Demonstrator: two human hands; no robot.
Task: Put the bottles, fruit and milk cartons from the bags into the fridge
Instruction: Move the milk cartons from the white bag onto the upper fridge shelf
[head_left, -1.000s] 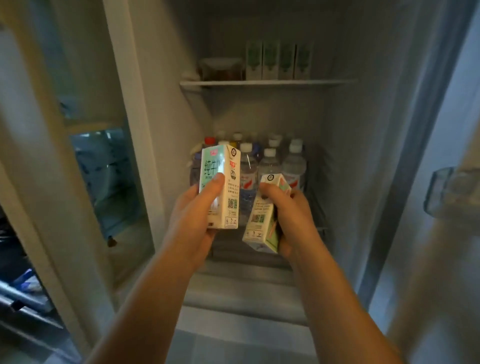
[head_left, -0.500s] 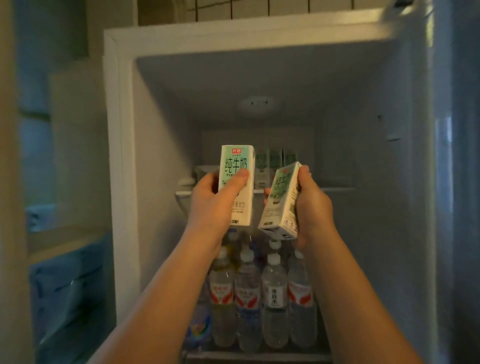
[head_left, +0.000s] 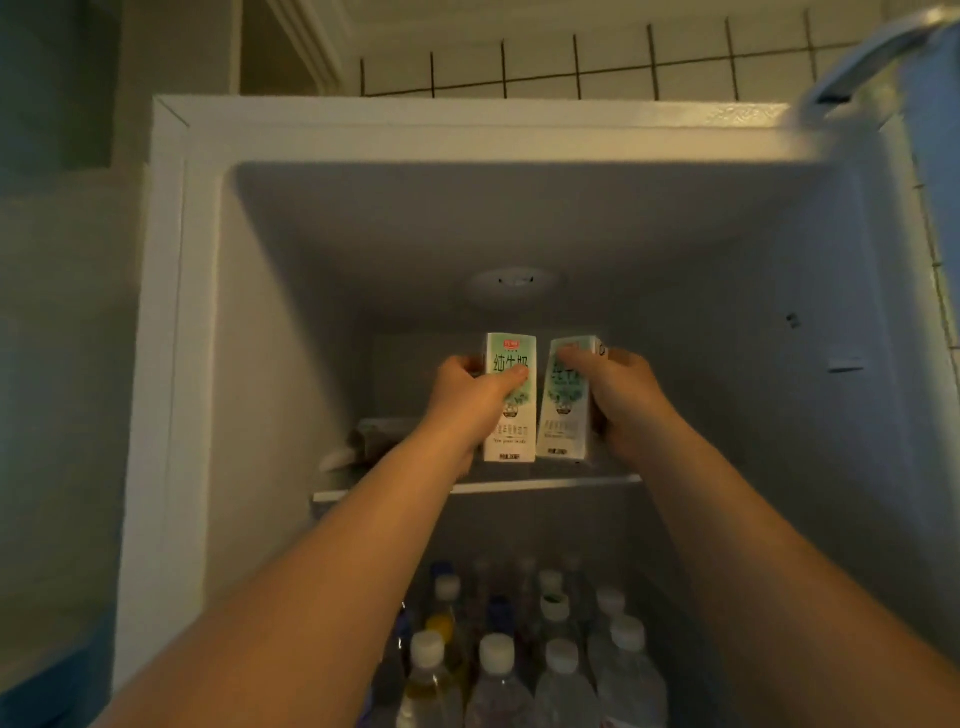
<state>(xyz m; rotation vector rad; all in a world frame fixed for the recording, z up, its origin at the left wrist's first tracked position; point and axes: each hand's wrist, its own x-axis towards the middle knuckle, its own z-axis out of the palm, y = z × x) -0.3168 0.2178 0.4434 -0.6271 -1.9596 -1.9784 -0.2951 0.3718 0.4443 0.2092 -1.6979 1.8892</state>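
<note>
Two hands are raised side by side into the upper compartment of the open fridge (head_left: 171, 291), each clamped on one milk carton. The left hand (head_left: 462, 397) is wrapped round the left milk carton (head_left: 513, 434) from its left side, with the thumb laid across the printed face. The right hand (head_left: 626, 400) is closed on the right milk carton (head_left: 563, 415) from its right side, with fingertips curled over the upper front edge.

Both cartons are carried with the long axis vertical. The left one is upright; the right one is tilted slightly, its top leaning to the right. They are just beside each other, and a narrow gap is seen between them.

The upper shelf (head_left: 545, 486) lies directly below the carton bases and a little ahead of the wrists. Whether the bases are touching the shelf cannot be told from this view. Neither hand is judged nearer to the shelf, as both are held at about the same height and reach.

A pale, indistinct item (head_left: 369, 441) is noted at the left end of that shelf, near the left forearm. Capped water bottles (head_left: 496, 675) are packed in the compartment below. A short downward set-down is judged to be the step in hand, with the tilted carton needing to be squared first.
</note>
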